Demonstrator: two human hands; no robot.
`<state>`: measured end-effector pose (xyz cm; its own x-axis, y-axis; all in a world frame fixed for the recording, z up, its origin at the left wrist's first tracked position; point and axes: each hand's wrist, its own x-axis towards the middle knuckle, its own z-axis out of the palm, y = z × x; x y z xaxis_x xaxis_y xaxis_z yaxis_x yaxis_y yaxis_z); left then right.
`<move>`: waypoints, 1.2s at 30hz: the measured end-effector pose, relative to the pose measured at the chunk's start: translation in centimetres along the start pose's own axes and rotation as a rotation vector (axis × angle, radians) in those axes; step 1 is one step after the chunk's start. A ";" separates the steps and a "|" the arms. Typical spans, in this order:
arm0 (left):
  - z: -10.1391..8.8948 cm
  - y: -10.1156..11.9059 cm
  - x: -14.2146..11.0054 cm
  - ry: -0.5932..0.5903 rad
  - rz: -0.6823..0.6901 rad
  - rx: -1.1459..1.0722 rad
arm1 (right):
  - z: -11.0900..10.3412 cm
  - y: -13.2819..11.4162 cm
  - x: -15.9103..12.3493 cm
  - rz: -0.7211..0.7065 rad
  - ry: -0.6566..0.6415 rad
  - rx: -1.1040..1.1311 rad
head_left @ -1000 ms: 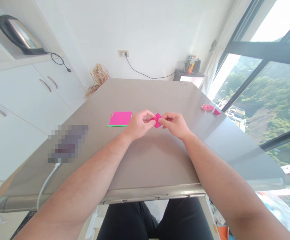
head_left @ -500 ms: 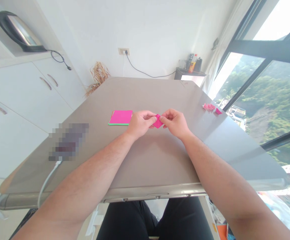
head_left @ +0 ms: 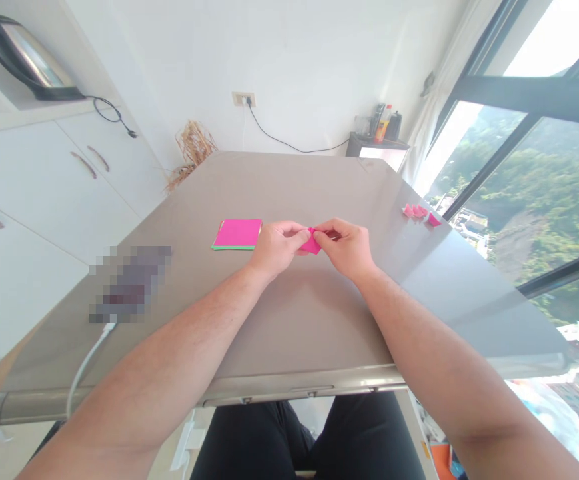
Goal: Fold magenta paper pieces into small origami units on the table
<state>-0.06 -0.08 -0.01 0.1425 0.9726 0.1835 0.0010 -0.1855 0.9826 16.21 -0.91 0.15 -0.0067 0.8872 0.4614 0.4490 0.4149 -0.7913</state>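
Observation:
A small folded piece of pink origami paper (head_left: 312,244) is held above the middle of the table. My left hand (head_left: 280,245) pinches its left side between thumb and fingers. On the other side, my right hand (head_left: 345,245) grips its upper right edge, thumb on top. The fingers partly cover the paper, so its exact folds are hard to make out. Just left of my left hand lies a stack of square paper (head_left: 238,233), pink on top with a green edge showing below. Several small folded pink paper pieces (head_left: 420,213) sit near the table's right edge.
The grey table (head_left: 289,187) stretches ahead to the white wall. A pixelated, blurred-out object (head_left: 132,283) with a white cable (head_left: 86,363) lies on the left. Bottles (head_left: 383,124) stand on a small cabinet behind the table. A window (head_left: 544,180) borders the right side.
The folded paper has turned slightly in my fingers, and less of its upper part shows now. My right hand has come a little closer to my left. The whole view has shifted slightly.

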 end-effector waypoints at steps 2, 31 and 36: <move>0.0 0.0 0.0 0.000 -0.006 -0.004 | 0.1 0.2 0.0 -0.035 0.011 0.001; 0.2 0.3 -0.3 0.024 0.025 0.047 | 0.5 0.4 -0.1 -0.140 0.030 -0.055; 0.1 0.1 -0.2 0.016 0.028 0.053 | 0.5 0.4 -0.1 -0.150 0.031 -0.043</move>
<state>0.05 -0.31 0.04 0.1277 0.9689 0.2121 0.0496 -0.2198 0.9743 15.99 -0.76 -0.42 -0.0492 0.8086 0.5863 0.4833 0.5330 -0.6945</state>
